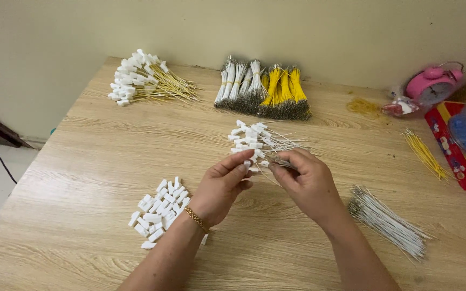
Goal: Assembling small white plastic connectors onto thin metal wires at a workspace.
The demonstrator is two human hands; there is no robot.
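I see both hands meeting over the middle of the wooden table [82,161]. My left hand [219,188], with a gold bracelet [196,219] at the wrist, has its thumb and fingertips pinched together on a small white plug [247,163], the other fingers curled loosely under. My right hand [308,183] is closed in a tight pinch on a thin white wire [282,160] whose end points at the plug; whether the wire tip is already inside the plug I cannot tell. Just beyond the fingertips, touching distance away, lies a heap of finished white wires with plugs [254,139]. Near my left forearm sits a pile of loose white plugs [160,211], and beside my right forearm lies a bundle of bare white wires [386,220]. Farther back, near the wall, I see a heap of yellow wires with white plugs [144,80], and bundles of white and yellow wires [262,89] side by side. At the right edge rest loose yellow wires [426,153], a pink alarm clock [433,83] and a red box [457,148].
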